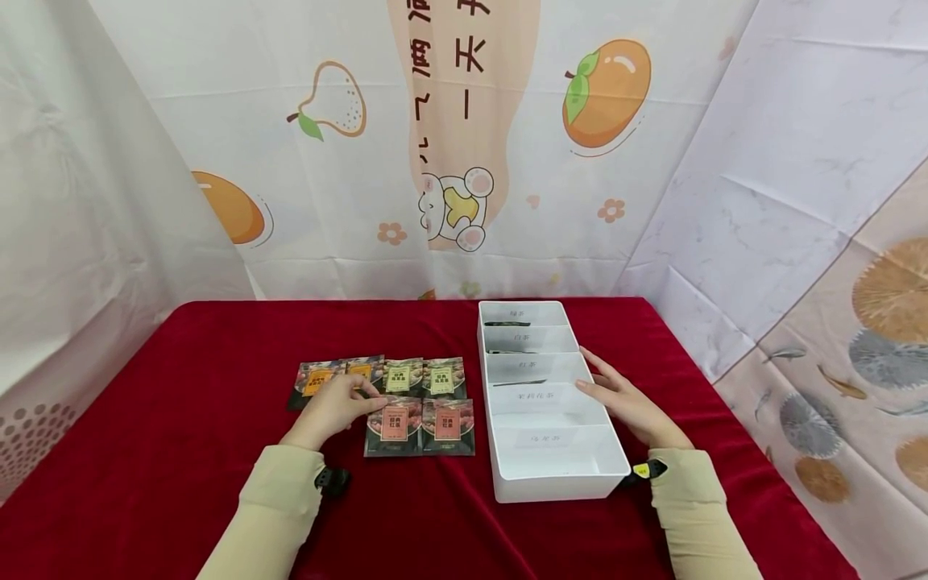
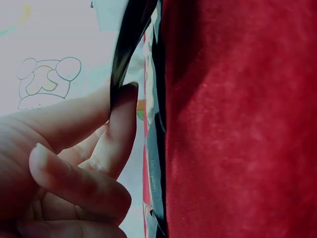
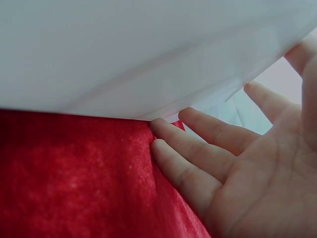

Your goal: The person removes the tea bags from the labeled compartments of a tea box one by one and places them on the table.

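Observation:
My left hand [image 1: 339, 409] pinches a dark tea sachet [image 2: 128, 47] between thumb and finger. The sachet is raised on edge in the left wrist view, its label hidden. In the head view those fingertips are at the upper left corner of a pink-labelled sachet [image 1: 394, 427]. Another pink-labelled sachet [image 1: 448, 427] lies beside it. Behind are green-labelled sachets [image 1: 403, 376] and orange-labelled sachets [image 1: 317, 380], partly behind the hand. My right hand [image 1: 629, 407] rests against the right side of a white divided box [image 1: 558, 488], its fingers straight along the outer wall [image 3: 148, 59].
Dark sachets [image 1: 507, 324] stand in the rear compartments of the box, whose dividers carry printed labels. A red cloth [image 1: 239, 362] covers the table. Patterned curtains [image 1: 507, 266] hang behind it and along both sides.

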A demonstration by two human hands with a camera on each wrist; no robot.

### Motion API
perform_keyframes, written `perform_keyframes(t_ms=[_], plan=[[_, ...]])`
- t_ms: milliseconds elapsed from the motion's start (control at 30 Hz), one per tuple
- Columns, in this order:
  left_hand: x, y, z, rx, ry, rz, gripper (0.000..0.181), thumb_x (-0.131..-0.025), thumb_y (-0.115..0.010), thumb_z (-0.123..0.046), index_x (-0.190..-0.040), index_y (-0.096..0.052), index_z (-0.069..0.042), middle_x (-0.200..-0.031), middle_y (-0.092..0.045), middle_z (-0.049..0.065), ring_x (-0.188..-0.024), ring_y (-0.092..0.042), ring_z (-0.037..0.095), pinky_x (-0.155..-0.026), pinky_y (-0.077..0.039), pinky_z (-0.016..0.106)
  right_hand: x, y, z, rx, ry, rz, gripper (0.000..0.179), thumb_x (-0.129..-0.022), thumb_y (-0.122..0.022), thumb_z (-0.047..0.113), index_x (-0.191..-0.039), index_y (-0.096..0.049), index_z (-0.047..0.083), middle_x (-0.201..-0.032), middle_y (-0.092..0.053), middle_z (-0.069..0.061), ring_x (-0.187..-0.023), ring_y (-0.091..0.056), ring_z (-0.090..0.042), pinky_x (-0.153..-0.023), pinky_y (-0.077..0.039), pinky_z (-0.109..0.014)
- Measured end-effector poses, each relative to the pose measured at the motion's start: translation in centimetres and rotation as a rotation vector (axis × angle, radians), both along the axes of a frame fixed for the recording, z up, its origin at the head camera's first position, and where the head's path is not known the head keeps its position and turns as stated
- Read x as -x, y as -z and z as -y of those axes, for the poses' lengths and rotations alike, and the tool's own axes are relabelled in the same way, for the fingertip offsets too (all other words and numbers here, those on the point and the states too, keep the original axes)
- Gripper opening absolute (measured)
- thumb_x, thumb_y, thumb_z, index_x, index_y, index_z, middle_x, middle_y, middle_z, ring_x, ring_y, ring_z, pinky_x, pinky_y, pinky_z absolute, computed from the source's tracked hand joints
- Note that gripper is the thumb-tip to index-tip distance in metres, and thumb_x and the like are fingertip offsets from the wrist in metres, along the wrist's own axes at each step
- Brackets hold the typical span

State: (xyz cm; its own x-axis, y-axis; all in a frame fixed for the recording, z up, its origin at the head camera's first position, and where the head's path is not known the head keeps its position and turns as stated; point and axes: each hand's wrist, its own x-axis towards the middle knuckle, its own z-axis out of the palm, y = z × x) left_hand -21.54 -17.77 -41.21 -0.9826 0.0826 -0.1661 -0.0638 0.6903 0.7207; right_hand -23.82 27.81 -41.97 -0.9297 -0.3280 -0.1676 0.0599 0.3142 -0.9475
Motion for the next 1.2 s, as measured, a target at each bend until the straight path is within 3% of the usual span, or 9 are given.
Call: perform_keyframes(t_ms=[467, 833, 1200], plan=[[-0.24, 0.29, -0.12, 0.173, -0.060, -0.060, 0.024, -0.087, -0.075, -0.035, -0.092, -0.068, -0.013, -0.080, -0.064, 0.002, -0.065, -0.055, 0.017, -0.055, -0.043, 0.032, -0.08, -0.12, 0.02, 0.002, 0.003, 0.011, 0.074, -0.101, -0.058, 0.030, -0.160, -0.013, 0.029, -0.152, -0.034, -0.028, -0.111, -0.063, -0.024, -0.089, -0.051, -0.035], [-0.27, 0.26, -0.28, 0.225, -0.094, -0.029, 0.024, -0.087, -0.076, -0.035, -0.093, -0.066, -0.014, -0.081, -0.062, 0.003, -0.066, -0.057, 0.017, -0.055, -0.044, 0.032, -0.06, -0.09, 0.07, 0.011, 0.001, 0.009, 0.074, -0.101, -0.057, 0.029, -0.160, -0.013, 0.028, -0.152, -0.035, -0.029, -0.110, -0.063, -0.024, -0.089, -0.052, -0.036], [-0.49, 0.22, -0.25, 0.226, -0.098, -0.041, 0.035, -0.085, -0.078, -0.039, -0.099, -0.064, -0.011, -0.085, -0.063, 0.003, -0.065, -0.055, 0.017, -0.055, -0.044, 0.032, -0.07, -0.11, 0.05, 0.006, -0.002, 0.005, 0.074, -0.101, -0.057, 0.029, -0.160, -0.013, 0.027, -0.151, -0.036, -0.029, -0.110, -0.063, -0.024, -0.089, -0.051, -0.035]])
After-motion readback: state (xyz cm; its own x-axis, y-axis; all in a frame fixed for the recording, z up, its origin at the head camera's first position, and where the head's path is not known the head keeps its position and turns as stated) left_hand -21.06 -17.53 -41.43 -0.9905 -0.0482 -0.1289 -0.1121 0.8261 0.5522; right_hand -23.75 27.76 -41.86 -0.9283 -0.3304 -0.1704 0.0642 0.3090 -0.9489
